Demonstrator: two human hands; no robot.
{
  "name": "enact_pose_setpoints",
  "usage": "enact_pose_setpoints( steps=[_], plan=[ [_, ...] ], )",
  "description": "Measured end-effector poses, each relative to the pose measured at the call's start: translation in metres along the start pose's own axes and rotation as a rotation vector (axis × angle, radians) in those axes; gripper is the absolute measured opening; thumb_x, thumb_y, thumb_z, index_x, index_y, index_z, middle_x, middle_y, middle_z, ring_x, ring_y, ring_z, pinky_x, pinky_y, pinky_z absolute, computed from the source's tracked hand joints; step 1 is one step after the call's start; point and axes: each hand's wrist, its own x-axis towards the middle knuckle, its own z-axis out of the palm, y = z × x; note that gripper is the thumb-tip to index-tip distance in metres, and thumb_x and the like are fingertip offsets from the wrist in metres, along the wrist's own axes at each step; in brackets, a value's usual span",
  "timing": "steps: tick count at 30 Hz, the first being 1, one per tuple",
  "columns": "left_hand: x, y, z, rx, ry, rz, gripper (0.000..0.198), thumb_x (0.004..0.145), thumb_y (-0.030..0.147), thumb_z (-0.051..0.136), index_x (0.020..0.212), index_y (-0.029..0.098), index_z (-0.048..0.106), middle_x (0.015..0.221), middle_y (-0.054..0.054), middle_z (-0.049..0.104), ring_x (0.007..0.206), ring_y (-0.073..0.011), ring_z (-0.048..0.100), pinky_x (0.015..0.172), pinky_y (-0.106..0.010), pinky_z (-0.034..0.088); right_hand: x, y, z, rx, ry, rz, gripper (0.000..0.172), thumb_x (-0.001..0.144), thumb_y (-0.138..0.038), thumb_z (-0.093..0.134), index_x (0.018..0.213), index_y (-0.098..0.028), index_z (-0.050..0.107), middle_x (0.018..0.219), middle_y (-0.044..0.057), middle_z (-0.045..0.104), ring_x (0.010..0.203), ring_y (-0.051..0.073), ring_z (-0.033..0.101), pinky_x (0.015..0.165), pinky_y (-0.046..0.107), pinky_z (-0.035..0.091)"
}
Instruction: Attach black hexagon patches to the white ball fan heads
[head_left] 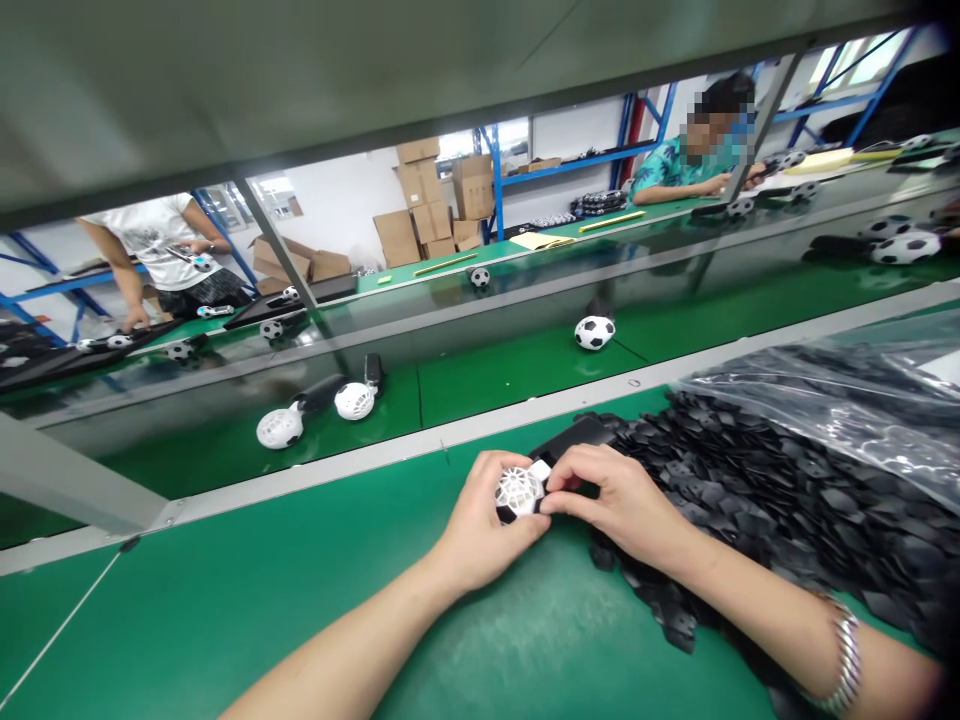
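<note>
My left hand is closed around a small white lattice ball shell, held just above the green bench. My right hand pinches against the ball's right side with fingertips pressed together; what it presses there is too small to name. A large heap of black flat panel pieces lies right beside and under my right hand. A black tray edge shows just behind my hands.
A green conveyor belt runs beyond the bench with two white shells and a finished black-and-white ball. A clear plastic bag covers the heap's far side. Two other people work across the line.
</note>
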Motion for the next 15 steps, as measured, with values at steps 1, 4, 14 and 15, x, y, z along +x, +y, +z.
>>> enact_pose_setpoints(
  steps=[1,4,14,15],
  plan=[
    [0.0,0.0,0.0,0.001,0.002,0.006,0.042,0.067,0.014,0.063,0.106,0.021,0.048,0.106,-0.004,0.048,0.096,-0.0206,0.049,0.084,-0.034,0.04,0.0,0.0,0.0,0.002,0.002,0.01,0.015,0.078,-0.03,0.064,0.068,-0.021,0.058,0.067,-0.003,0.059,0.068,0.015,0.055,0.065,0.028,0.038],
    [0.001,0.001,0.002,0.015,0.022,0.03,0.042,0.066,0.011,0.061,0.104,0.021,0.048,0.105,-0.004,0.048,0.098,-0.0206,0.048,0.087,-0.034,0.039,0.001,0.0,0.001,0.028,0.007,0.052,0.016,0.079,-0.031,0.063,0.068,-0.02,0.057,0.068,-0.002,0.058,0.067,0.015,0.054,0.064,0.028,0.039],
    [0.005,-0.004,0.007,-0.016,0.138,0.067,0.044,0.06,0.008,0.067,0.099,0.021,0.053,0.101,-0.003,0.051,0.095,-0.0197,0.051,0.086,-0.033,0.041,-0.01,-0.008,-0.003,0.086,-0.003,0.027,0.01,0.082,-0.034,0.057,0.08,-0.024,0.056,0.08,0.002,0.058,0.073,0.018,0.055,0.064,0.028,0.048],
    [0.011,-0.004,0.005,-0.008,0.166,0.055,0.044,0.06,0.008,0.069,0.099,0.021,0.054,0.1,-0.002,0.052,0.094,-0.0193,0.052,0.085,-0.032,0.042,-0.018,-0.012,-0.007,0.086,0.0,-0.001,0.012,0.084,-0.035,0.054,0.081,-0.024,0.057,0.082,0.002,0.059,0.074,0.018,0.056,0.064,0.028,0.049]
  ],
)
